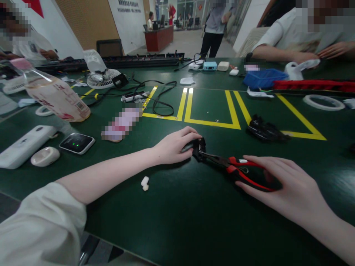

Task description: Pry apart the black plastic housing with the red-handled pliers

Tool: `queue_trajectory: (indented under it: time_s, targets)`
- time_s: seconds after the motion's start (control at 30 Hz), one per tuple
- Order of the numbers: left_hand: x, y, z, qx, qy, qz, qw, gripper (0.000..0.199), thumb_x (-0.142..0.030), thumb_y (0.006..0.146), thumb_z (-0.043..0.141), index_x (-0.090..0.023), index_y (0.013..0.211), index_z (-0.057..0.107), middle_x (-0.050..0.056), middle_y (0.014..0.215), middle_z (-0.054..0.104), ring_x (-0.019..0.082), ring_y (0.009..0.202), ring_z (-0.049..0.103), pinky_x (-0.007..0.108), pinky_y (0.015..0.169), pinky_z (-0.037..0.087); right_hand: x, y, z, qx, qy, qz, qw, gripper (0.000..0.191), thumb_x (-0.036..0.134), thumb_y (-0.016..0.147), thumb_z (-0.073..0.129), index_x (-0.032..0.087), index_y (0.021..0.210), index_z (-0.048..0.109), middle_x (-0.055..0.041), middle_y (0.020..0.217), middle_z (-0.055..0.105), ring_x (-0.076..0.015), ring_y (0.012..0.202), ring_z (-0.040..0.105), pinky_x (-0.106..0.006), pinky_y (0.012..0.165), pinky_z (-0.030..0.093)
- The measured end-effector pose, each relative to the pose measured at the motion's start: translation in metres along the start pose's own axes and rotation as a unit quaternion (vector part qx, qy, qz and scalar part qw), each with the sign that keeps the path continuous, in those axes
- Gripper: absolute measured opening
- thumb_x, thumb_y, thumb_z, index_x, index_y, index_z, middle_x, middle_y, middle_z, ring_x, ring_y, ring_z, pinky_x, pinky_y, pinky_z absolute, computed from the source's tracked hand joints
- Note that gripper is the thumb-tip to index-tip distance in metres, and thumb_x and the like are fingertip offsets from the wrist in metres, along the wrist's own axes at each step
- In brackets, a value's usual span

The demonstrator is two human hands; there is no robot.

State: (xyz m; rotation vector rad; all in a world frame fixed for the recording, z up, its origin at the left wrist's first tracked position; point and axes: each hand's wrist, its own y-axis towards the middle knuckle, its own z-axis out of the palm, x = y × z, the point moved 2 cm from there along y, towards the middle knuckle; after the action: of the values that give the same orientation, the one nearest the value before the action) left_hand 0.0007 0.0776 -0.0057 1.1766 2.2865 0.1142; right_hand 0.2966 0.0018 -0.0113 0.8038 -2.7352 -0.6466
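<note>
Between the fingertips and thumb of my left hand [179,146] is a small black plastic part [199,148], kept just above the green table. My right hand [291,188] is closed around the red and black handles of needle-nose pliers [235,167]. Their long jaws point left and reach into the black part; what exactly they grip there is too small to tell. A pile of similar-looking black pieces [264,129] lies farther back on the right. Two small white earbuds [145,183] rest on the table near my left forearm.
On the left stand a drink bottle [58,92], a white power bank [26,146], an earbud case [45,156], a small device [77,143] and a phone [122,123]. Cables [163,99], a white fan [101,72], yellow tape [212,121] and a blue bin [264,78] are farther back. People sit opposite.
</note>
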Motion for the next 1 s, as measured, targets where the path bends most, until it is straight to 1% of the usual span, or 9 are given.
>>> queue_trajectory:
  time_s: [0.07, 0.13, 0.23, 0.37, 0.43, 0.63, 0.73, 0.87, 1.0]
  targets:
    - [-0.001, 0.001, 0.0, 0.01, 0.001, 0.018, 1.0, 0.046, -0.017, 0.088, 0.047, -0.017, 0.134, 0.047, 0.012, 0.134, 0.053, 0.022, 0.118, 0.057, 0.037, 0.1, 0.05, 0.0, -0.001, 0.001, 0.0, 0.011, 0.001, 1.0, 0.062, 0.058, 0.077, 0.07, 0.023, 0.127, 0.06, -0.0085, 0.108, 0.071, -0.0281, 0.096, 0.065, -0.041, 0.074, 0.055]
    - [-0.002, 0.001, -0.001, 0.028, 0.01, 0.035, 0.999, 0.051, -0.018, 0.086, 0.048, -0.016, 0.137, 0.045, 0.013, 0.138, 0.052, 0.025, 0.123, 0.055, 0.04, 0.104, 0.046, 0.0, -0.001, 0.002, 0.003, 0.017, 0.005, 1.0, 0.063, 0.058, 0.076, 0.07, 0.024, 0.127, 0.061, -0.008, 0.109, 0.071, -0.0277, 0.097, 0.065, -0.04, 0.073, 0.056]
    - [-0.004, 0.001, 0.0, 0.054, 0.024, 0.047, 0.997, 0.058, -0.029, 0.088, 0.053, -0.017, 0.143, 0.041, 0.014, 0.147, 0.046, 0.029, 0.13, 0.051, 0.046, 0.108, 0.042, 0.0, -0.001, 0.002, 0.008, 0.015, 0.008, 1.0, 0.061, 0.057, 0.077, 0.07, 0.024, 0.128, 0.06, -0.0074, 0.111, 0.071, -0.0274, 0.098, 0.065, -0.04, 0.073, 0.056]
    - [-0.004, 0.001, 0.002, 0.067, 0.034, 0.047, 0.996, 0.068, -0.048, 0.089, 0.06, -0.018, 0.146, 0.038, 0.014, 0.149, 0.046, 0.03, 0.133, 0.048, 0.046, 0.108, 0.039, 0.001, 0.0, 0.001, 0.02, 0.01, 0.012, 1.0, 0.06, 0.052, 0.077, 0.072, 0.024, 0.129, 0.059, -0.0078, 0.112, 0.071, -0.0282, 0.1, 0.066, -0.041, 0.073, 0.057]
    - [-0.002, 0.002, 0.003, 0.066, 0.032, 0.038, 0.997, 0.068, -0.052, 0.09, 0.06, -0.019, 0.146, 0.039, 0.014, 0.147, 0.048, 0.029, 0.132, 0.049, 0.045, 0.107, 0.039, 0.003, 0.002, 0.0, 0.011, 0.003, -0.007, 1.0, 0.06, 0.051, 0.078, 0.071, 0.023, 0.13, 0.058, -0.0083, 0.112, 0.071, -0.0285, 0.099, 0.066, -0.042, 0.075, 0.057]
    - [0.0, 0.002, 0.003, 0.067, 0.029, 0.034, 0.997, 0.064, -0.049, 0.093, 0.059, -0.019, 0.146, 0.04, 0.014, 0.145, 0.05, 0.028, 0.13, 0.051, 0.043, 0.106, 0.04, 0.013, 0.007, -0.008, -0.028, -0.04, -0.088, 0.995, 0.053, 0.049, 0.084, 0.064, 0.018, 0.127, 0.059, -0.0115, 0.107, 0.073, -0.0287, 0.091, 0.068, -0.045, 0.081, 0.053]
    - [0.001, 0.002, 0.003, 0.064, 0.03, 0.038, 0.997, 0.063, -0.05, 0.093, 0.059, -0.019, 0.145, 0.041, 0.014, 0.144, 0.051, 0.028, 0.128, 0.052, 0.042, 0.105, 0.04, 0.011, 0.007, -0.008, -0.031, -0.041, -0.068, 0.996, 0.052, 0.048, 0.083, 0.064, 0.017, 0.124, 0.061, -0.012, 0.106, 0.073, -0.0293, 0.093, 0.068, -0.044, 0.082, 0.052]
    - [0.002, 0.003, 0.004, 0.06, 0.033, 0.04, 0.997, 0.062, -0.049, 0.092, 0.059, -0.017, 0.143, 0.044, 0.013, 0.141, 0.053, 0.027, 0.127, 0.052, 0.041, 0.104, 0.04, 0.004, 0.004, -0.003, -0.021, -0.026, -0.062, 0.998, 0.057, 0.055, 0.08, 0.066, 0.018, 0.123, 0.061, -0.0101, 0.107, 0.072, -0.0275, 0.094, 0.067, -0.041, 0.077, 0.054]
    - [0.001, 0.003, 0.004, 0.064, 0.04, 0.042, 0.996, 0.06, -0.048, 0.092, 0.058, -0.017, 0.142, 0.045, 0.013, 0.141, 0.054, 0.027, 0.126, 0.052, 0.041, 0.103, 0.04, -0.001, 0.002, 0.003, 0.002, -0.003, -0.018, 1.0, 0.059, 0.062, 0.079, 0.064, 0.023, 0.123, 0.061, -0.0072, 0.108, 0.072, -0.024, 0.086, 0.068, -0.038, 0.07, 0.056]
